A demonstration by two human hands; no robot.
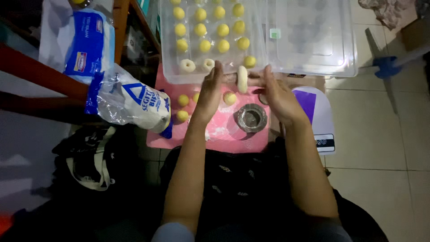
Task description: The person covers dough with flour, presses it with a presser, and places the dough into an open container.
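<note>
My left hand (pixel 209 92) and my right hand (pixel 277 92) are raised over a pink mat (pixel 224 134), both with fingers stretched forward. Between them a pale ring of dough (pixel 242 79) stands on edge, held on my fingers. Loose yellow dough balls (pixel 230 98) lie on the mat under my hands. Just beyond stands a clear plastic tray (pixel 168 54) with several yellow dough balls (pixel 205 45) in rows and two pale dough rings (pixel 187 66) at its near edge.
A small round metal cup (pixel 251 118) sits on the mat near my right wrist. A white flour bag (pixel 134 101) lies at the left, another blue and white bag (pixel 87 42) behind it. A clear lid (pixel 313 38) and a kitchen scale (pixel 320 116) are at the right.
</note>
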